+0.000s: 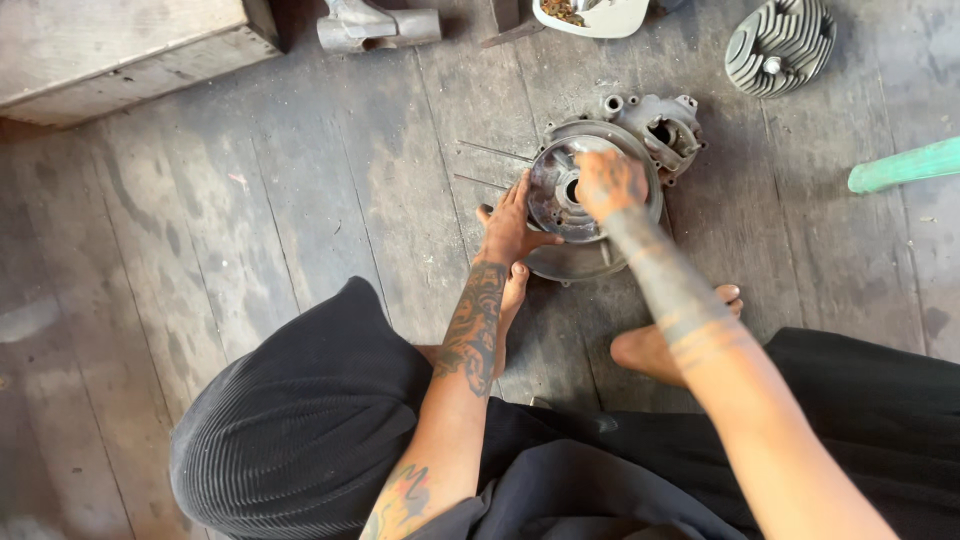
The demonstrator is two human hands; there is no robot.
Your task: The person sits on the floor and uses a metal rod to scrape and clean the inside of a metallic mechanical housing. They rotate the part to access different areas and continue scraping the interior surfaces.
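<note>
Right hand (610,183) blurred, covering the round casing's (560,215) centre; finned cylinder head (781,42) and white dish (592,17) clipped by top edge.

I see soft, even daylight on the wooden floor (300,200), with faint shadows and no glare. My right hand (610,183) is motion-blurred; the rest looks fairly sharp, though edges bend slightly.
</note>
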